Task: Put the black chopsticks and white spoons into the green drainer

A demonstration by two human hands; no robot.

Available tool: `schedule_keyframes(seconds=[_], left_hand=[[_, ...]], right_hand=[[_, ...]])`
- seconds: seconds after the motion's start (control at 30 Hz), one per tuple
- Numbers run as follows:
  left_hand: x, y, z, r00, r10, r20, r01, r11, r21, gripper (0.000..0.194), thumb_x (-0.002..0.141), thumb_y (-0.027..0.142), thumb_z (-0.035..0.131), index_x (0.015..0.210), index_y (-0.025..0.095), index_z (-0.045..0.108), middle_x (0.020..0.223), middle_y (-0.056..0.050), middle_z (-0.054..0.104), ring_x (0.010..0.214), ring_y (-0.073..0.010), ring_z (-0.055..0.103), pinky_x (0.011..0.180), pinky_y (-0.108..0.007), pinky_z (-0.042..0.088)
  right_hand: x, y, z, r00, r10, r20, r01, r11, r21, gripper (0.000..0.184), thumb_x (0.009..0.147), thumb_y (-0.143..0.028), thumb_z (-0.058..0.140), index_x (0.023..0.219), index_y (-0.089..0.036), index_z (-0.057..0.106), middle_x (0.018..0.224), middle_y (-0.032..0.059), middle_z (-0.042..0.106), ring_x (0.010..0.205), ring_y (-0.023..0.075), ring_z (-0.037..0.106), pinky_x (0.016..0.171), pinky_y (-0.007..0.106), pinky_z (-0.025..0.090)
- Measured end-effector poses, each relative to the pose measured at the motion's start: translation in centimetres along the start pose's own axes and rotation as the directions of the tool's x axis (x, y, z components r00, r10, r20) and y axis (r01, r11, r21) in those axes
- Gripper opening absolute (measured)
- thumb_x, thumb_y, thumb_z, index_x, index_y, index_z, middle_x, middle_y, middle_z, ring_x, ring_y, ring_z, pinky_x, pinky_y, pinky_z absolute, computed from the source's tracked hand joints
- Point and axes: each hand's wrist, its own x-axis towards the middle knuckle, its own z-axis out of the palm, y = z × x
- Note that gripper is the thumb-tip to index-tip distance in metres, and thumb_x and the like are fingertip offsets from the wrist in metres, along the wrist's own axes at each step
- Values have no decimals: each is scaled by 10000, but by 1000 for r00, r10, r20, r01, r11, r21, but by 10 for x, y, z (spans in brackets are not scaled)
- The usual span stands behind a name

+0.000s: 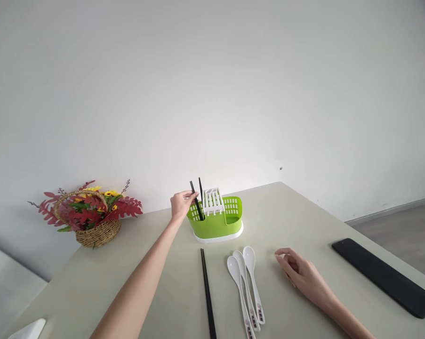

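Note:
My left hand [181, 203] reaches out to the green cutlery holder [217, 221] and pinches a black chopstick [196, 200] that stands in its left compartment. A second black chopstick [200, 189] stands beside it. The holder has a white insert [212, 200] and a white base. My right hand [302, 273] rests on the pale table [286, 212], fingers loosely curled, holding nothing. A pair of black chopsticks [207, 294] lies on the table in front of the holder. Three white spoons [245, 287] lie side by side to their right, near my right hand.
A wicker basket of red and yellow artificial flowers [90, 214] stands at the table's back left. A long black flat object [385, 275] lies at the right edge. A white object [28, 329] shows at the lower left corner. A plain wall rises behind.

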Motion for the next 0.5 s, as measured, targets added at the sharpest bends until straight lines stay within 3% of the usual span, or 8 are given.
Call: schedule_keyframes(seconds=[0.2, 0.33, 0.5], left_hand=[[3, -6, 1, 998, 55, 24, -57, 993, 107, 352, 698, 519, 831, 872, 214, 802, 922, -69, 811, 906, -258, 761, 889, -386, 589], [-9, -9, -9, 995, 103, 7, -103, 982, 161, 355, 760, 536, 770, 944, 233, 794, 1072, -77, 793, 985, -253, 732, 950, -358, 536], [-59, -27, -33, 966, 67, -248, -16, 979, 202, 502, 937, 580, 478, 1138, 165, 675, 1224, -162, 707, 1106, -252, 662, 961, -350, 494]], right_hand=[[2, 1, 2, 1000, 1, -2, -1, 1000, -8, 437, 979, -636, 400, 1097, -246, 558, 632, -67, 368, 605, 157, 368, 597, 288, 312], [3, 3, 3, 1000, 6, -11, -6, 1000, -2, 432, 979, -618, 409, 1131, -242, 560, 632, -67, 383, 597, 157, 391, 597, 288, 328], [1, 7, 4, 1000, 0, -15, 0, 1000, -2, 447, 974, -618, 413, 1157, -241, 566, 634, -66, 385, 599, 162, 407, 594, 287, 341]])
